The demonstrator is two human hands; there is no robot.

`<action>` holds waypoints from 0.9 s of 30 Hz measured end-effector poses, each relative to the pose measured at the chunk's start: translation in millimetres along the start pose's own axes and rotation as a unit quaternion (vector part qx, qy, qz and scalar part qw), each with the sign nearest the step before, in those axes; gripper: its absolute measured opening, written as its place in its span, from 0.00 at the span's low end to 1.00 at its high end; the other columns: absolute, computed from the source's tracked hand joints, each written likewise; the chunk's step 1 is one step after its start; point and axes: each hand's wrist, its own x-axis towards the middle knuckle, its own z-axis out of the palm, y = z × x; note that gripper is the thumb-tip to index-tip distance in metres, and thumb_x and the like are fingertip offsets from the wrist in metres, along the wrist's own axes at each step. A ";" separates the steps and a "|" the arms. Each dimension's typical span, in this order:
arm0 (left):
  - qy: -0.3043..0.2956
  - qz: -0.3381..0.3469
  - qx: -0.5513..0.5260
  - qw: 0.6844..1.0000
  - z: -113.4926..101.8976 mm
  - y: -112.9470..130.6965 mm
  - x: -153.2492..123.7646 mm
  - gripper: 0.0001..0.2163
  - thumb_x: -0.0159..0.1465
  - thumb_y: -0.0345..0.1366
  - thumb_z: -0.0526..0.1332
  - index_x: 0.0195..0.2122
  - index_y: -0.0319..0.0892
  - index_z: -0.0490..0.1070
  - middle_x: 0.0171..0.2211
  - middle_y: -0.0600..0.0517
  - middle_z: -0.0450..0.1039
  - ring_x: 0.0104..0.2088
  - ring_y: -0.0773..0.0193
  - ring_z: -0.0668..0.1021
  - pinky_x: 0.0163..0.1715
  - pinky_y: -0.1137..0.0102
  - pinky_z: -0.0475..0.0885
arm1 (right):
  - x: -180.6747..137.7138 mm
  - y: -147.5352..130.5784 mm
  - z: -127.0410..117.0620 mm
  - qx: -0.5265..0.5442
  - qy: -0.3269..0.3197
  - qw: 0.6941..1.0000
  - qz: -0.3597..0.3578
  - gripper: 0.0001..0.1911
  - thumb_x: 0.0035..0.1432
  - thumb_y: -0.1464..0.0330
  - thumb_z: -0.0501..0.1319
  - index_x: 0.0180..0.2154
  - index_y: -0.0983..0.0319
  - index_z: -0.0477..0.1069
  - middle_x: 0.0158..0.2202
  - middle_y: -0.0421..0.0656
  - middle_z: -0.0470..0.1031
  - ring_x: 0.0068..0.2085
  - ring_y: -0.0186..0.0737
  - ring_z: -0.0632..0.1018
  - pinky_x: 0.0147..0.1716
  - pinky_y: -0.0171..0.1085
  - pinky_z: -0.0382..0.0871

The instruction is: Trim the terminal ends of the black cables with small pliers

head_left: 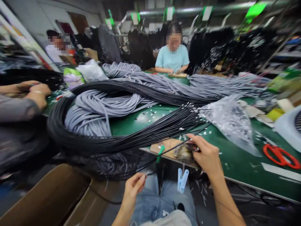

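My left hand is low in front of my lap, with thumb and fingers pinched on a thin black cable; a small pale bit shows at the fingertips. My right hand is at the table's front edge, fingers curled beside a metal fixture on a wooden board. What those fingers hold is hidden. Close to them, a single black cable slants up to the right. Behind the board fans out a thick bundle of black cables, its ends by a clear plastic bag of small pale pieces.
Coiled grey cables lie within the black loop. Red-handled scissors rest at right. A light-blue clip hangs below the board, and a green clip is on its edge. An open cardboard box stands lower left. Co-workers sit opposite and at left.
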 end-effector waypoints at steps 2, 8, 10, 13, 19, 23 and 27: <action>-0.012 0.004 0.010 1.000 -3.1 -0.9 -2.9 0.21 0.44 0.52 0.66 0.23 0.34 0.72 0.14 0.57 0.58 0.16 0.76 0.56 0.16 0.77 0.49 | 0.6 1.9 2.2 -0.013 0.013 0.999 0.036 0.23 0.45 0.80 0.49 0.41 0.59 0.71 0.36 0.40 0.77 0.33 0.35 0.78 0.31 0.31 0.69; -0.002 -0.029 0.035 0.999 -22.3 -31.4 -4.2 0.22 0.46 0.53 0.65 0.25 0.34 0.72 0.16 0.56 0.60 0.16 0.77 0.57 0.16 0.77 0.50 | -8.3 23.4 21.7 -0.128 0.045 0.979 0.152 0.18 0.52 0.66 0.57 0.43 0.66 0.74 0.33 0.48 0.78 0.26 0.40 0.75 0.25 0.35 0.65; -0.008 -0.038 0.045 0.998 -25.6 -41.7 -7.0 0.23 0.46 0.54 0.64 0.24 0.34 0.71 0.16 0.56 0.61 0.16 0.76 0.57 0.16 0.77 0.51 | -11.9 30.4 25.4 -0.126 0.038 0.976 0.172 0.19 0.50 0.64 0.58 0.44 0.64 0.74 0.30 0.46 0.78 0.23 0.39 0.74 0.24 0.34 0.64; -0.019 -0.034 0.073 0.997 -27.1 -50.8 -4.8 0.22 0.48 0.54 0.63 0.24 0.35 0.71 0.16 0.55 0.62 0.16 0.75 0.59 0.17 0.77 0.53 | -15.4 35.2 27.2 -0.100 0.059 0.974 0.194 0.20 0.49 0.63 0.59 0.44 0.63 0.74 0.26 0.44 0.77 0.20 0.37 0.73 0.23 0.34 0.65; -0.066 0.010 0.165 0.984 -19.5 -59.0 49.3 0.15 0.51 0.46 0.64 0.28 0.36 0.73 0.40 0.44 0.72 0.26 0.69 0.70 0.25 0.74 0.62 | -26.0 40.2 28.4 -0.076 0.086 0.970 0.216 0.18 0.50 0.64 0.61 0.44 0.62 0.74 0.28 0.44 0.76 0.28 0.39 0.77 0.32 0.33 0.69; -0.136 -0.007 0.229 0.964 -7.4 -82.5 79.6 0.12 0.51 0.40 0.66 0.28 0.35 0.73 0.31 0.49 0.73 0.22 0.70 0.69 0.25 0.72 0.64 | -29.5 40.5 27.3 -0.073 0.066 0.976 0.197 0.18 0.50 0.66 0.61 0.44 0.62 0.74 0.27 0.43 0.76 0.28 0.37 0.77 0.31 0.30 0.68; -0.168 -0.024 0.257 0.951 -11.9 -116.1 71.8 0.11 0.61 0.41 0.59 0.30 0.35 0.70 0.27 0.54 0.70 0.28 0.67 0.73 0.31 0.69 0.69 | -25.3 38.9 22.6 -0.059 0.090 0.975 0.194 0.18 0.50 0.66 0.61 0.44 0.64 0.74 0.27 0.44 0.75 0.27 0.37 0.76 0.30 0.31 0.68</action>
